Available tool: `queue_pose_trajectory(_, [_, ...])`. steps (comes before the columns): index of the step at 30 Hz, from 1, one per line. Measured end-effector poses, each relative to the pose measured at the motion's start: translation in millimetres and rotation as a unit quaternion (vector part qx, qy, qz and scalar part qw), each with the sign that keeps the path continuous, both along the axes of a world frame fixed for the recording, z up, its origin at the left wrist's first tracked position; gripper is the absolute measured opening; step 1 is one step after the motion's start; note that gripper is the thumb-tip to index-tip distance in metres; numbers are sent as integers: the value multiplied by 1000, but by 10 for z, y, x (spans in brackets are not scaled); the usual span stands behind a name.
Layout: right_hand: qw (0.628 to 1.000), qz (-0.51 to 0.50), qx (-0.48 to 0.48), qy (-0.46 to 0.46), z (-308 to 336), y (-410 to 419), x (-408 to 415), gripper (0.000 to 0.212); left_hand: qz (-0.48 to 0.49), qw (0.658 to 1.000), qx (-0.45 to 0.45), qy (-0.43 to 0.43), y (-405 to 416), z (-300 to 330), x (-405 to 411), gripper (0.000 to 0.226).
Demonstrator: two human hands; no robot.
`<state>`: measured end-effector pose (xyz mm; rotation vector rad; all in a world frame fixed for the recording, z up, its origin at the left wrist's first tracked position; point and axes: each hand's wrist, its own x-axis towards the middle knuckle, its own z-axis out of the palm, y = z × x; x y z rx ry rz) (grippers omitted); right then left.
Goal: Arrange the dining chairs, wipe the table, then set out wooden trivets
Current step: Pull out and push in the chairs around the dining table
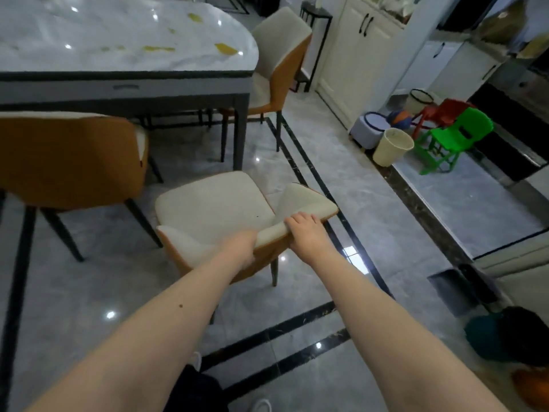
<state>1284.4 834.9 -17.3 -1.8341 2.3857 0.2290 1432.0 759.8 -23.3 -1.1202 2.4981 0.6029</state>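
The left hand [242,245] and the right hand [304,230] are curled over the top edge of the backrest of a cream-cushioned dining chair with an orange shell and dark legs [214,206], which is gripped by both. Beyond the hands, the white marble-topped dining table with a dark frame [124,81] is seen, yellow smears lying on its top. A second orange-backed chair [68,159] is tucked at the table to the left of the hands, and a third [279,63] is placed at the far right end.

**Hands: position and state**

Both bare forearms extend forward toward 12 o'clock, converging. Left hand [242,246]: wrist bent, fingers curled over an edge, fingertips hidden. Right hand [304,228]: palm down at 1 o'clock of the left, fingers curled over the same edge.
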Motion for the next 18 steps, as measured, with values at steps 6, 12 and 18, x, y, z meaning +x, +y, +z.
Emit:
queue_pose_trajectory(6, [1000,27,6,-3,32,-16,-56,36,14,985,-172,1,174,-138,265,53])
queue_pose_trajectory(12, [998,14,65,-2,35,-205,-57,39,-39,982,-187,-6,52,-103,299,55])
queue_pose_trajectory(18, [990,58,126,34,-11,-434,-66,61,-65,979,-195,13,-229,-117,369,46])
